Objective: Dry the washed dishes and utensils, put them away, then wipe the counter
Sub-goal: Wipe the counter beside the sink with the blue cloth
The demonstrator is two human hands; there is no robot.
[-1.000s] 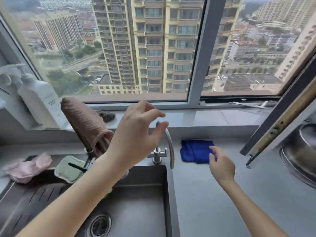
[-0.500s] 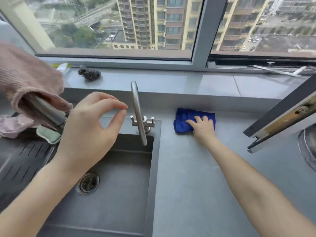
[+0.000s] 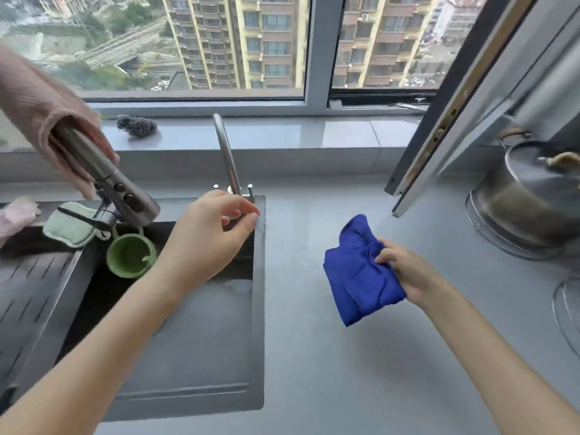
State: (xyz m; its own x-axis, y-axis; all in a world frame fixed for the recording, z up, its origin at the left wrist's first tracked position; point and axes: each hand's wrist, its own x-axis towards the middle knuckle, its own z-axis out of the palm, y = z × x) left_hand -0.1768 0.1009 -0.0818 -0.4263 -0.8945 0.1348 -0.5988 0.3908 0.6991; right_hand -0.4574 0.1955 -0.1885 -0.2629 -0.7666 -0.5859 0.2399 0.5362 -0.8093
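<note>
My right hand grips a crumpled blue cloth and holds it just above the grey counter, right of the sink. My left hand hovers over the sink's back right corner, beside the base of the thin tap; its thumb and forefinger are bent toward each other with a gap between them and hold nothing. The dark sink lies below my left forearm.
A pull-out spray head draped with a pink cloth hangs at the left. A green cup, a green sponge and a drain rack sit at the left. A steel pot and an open window frame stand at the right. A scourer lies on the sill.
My right hand reached the blue cloth at the back of the counter, took hold of it and lifted it toward me. My left hand dropped from the tap's top toward its base.
</note>
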